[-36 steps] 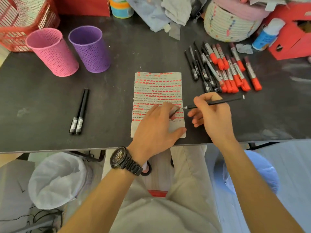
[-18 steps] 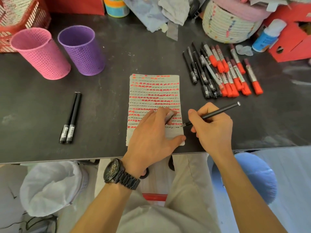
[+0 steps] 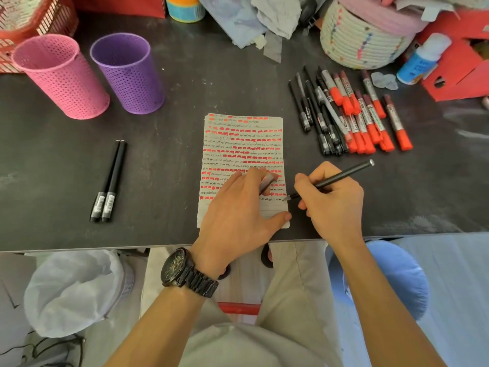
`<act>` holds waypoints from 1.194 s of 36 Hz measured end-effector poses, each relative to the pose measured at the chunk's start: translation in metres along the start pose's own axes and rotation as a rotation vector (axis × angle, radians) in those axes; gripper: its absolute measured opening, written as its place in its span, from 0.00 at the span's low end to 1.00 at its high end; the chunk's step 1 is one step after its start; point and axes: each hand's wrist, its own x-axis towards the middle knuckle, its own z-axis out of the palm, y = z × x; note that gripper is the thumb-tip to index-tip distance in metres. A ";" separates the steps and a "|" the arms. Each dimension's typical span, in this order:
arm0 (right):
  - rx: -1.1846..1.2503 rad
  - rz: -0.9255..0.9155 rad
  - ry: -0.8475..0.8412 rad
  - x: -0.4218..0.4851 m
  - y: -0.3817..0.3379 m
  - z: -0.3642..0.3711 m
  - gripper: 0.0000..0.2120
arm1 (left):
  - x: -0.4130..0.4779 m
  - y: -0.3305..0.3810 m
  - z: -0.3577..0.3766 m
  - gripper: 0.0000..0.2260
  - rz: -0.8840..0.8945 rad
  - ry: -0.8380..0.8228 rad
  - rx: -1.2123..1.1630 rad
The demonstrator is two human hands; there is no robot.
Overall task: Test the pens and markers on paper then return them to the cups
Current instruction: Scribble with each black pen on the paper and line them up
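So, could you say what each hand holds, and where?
The right hand grips the black pen low on its barrel; left hand pinches an apparent cap between fingers.

Upper left stand a pink cup (image 3: 60,75) and a purple cup (image 3: 129,72), both patterned with small holes. The paper (image 3: 243,144) bears rows of red dashes and black scribbles. The markers (image 3: 370,123) at upper right have red caps.

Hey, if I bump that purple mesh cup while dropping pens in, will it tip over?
Probably light: the purple mesh cup is perforated all over and looks empty. It stands tall and upright on the smooth tabletop, so a bump near the rim could slide or tip it.
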 end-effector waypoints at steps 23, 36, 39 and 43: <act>0.001 0.006 0.010 -0.002 -0.001 -0.002 0.12 | 0.001 0.000 -0.001 0.26 -0.006 -0.016 0.000; -0.031 0.007 0.014 -0.001 -0.002 -0.002 0.12 | 0.001 -0.001 0.000 0.26 -0.006 -0.013 -0.004; -0.043 -0.009 0.026 -0.002 -0.002 -0.002 0.12 | 0.001 0.000 0.000 0.25 -0.012 -0.012 -0.004; -0.006 0.007 0.061 -0.003 -0.003 -0.002 0.14 | 0.000 0.000 -0.001 0.25 -0.020 -0.017 -0.009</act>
